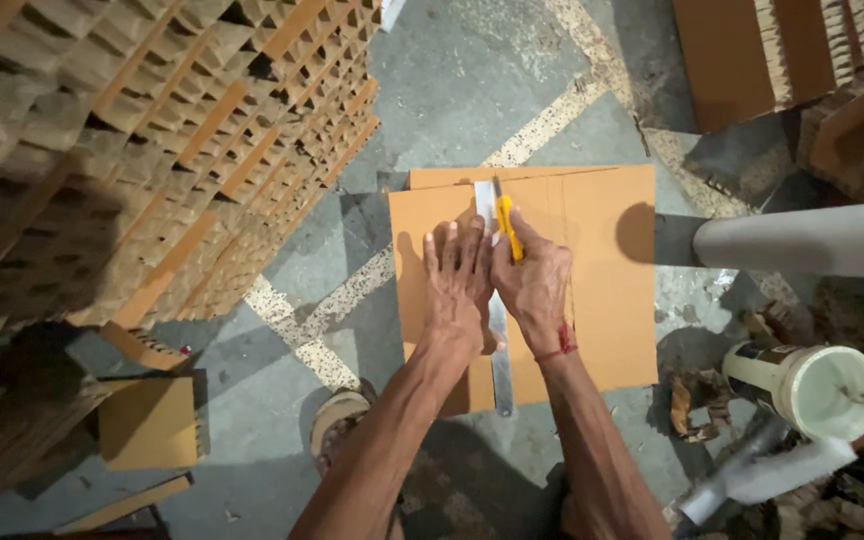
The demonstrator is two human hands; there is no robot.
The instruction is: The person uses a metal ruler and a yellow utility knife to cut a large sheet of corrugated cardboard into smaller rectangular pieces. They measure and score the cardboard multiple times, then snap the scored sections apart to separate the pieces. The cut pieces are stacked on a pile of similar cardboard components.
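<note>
A flat brown cardboard sheet (pixel 607 290) lies on the concrete floor. A long metal ruler (pixel 501 360) runs down its middle. My left hand (pixel 455 285) is spread flat, pressing on the ruler and the cardboard. My right hand (pixel 534 285) grips a yellow utility knife (pixel 507 222) whose tip rests against the ruler's right edge near the sheet's far end. A red string circles my right wrist.
A tall stack of honeycomb cardboard (pixel 152 140) stands at the left, more stacks (pixel 802 60) at the top right. A grey tube (pixel 812 240) reaches in from the right above a white bucket (pixel 812 385). A small cardboard piece (pixel 147 420) lies at lower left. A sandalled foot (pixel 337 425) is below the sheet.
</note>
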